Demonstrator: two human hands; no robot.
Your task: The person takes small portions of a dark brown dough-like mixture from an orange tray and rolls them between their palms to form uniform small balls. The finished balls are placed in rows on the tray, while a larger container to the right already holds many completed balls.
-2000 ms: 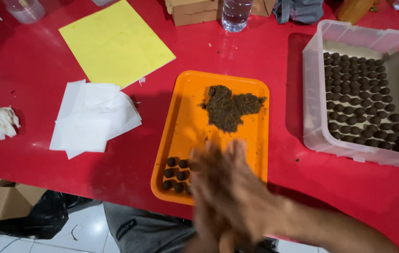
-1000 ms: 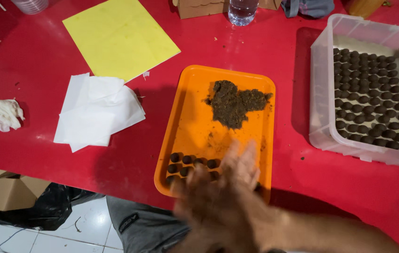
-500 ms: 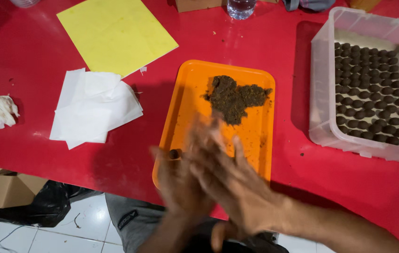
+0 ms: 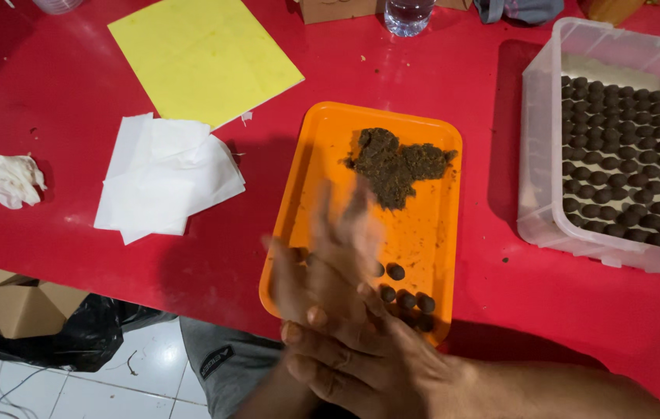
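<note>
Palms of left hand (image 4: 310,279) and right hand (image 4: 361,349) press together, fingers outstretched, contents hidden, over orange tray's (image 4: 322,147) near edge.

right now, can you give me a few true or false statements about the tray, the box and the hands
1. The orange tray holds a pile of dark brown mix. True.
2. The clear plastic box is empty. False: rows of small dark balls fill it.
3. The left hand and right hand are pressed together over the tray's near end. True.
4. The yellow sheet lies inside the tray. False: it lies on the red table, beyond the white paper.
5. A few dark balls sit in the tray. True.
</note>
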